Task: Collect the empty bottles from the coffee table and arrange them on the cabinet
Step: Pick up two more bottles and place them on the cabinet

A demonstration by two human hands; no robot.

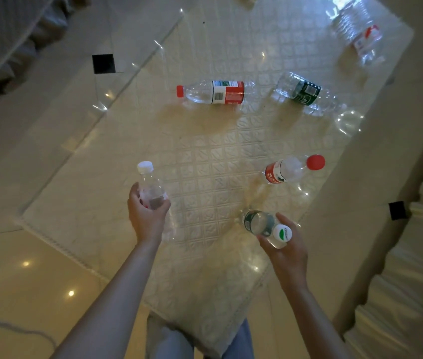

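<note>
Two hands each hold an empty bottle above a glass worktop where more bottles lie.

The left hand [147,216] has its fingers curled round the body of a clear bottle with a white cap [153,193], which stands roughly upright over the near left part of the worktop [205,156]. The right hand [286,251] grips a green-labelled bottle with a white and green cap [264,225], cap pointing towards the camera. Just beyond the right hand stands a red-capped bottle [293,169]. Further back, well apart from the hands, a red-labelled bottle [215,92] lies on its side, and beside it to the right a dark-green-labelled bottle [306,93] also lies flat. Another bottle [358,32] sits at the far right corner, blurred by glare.
</note>
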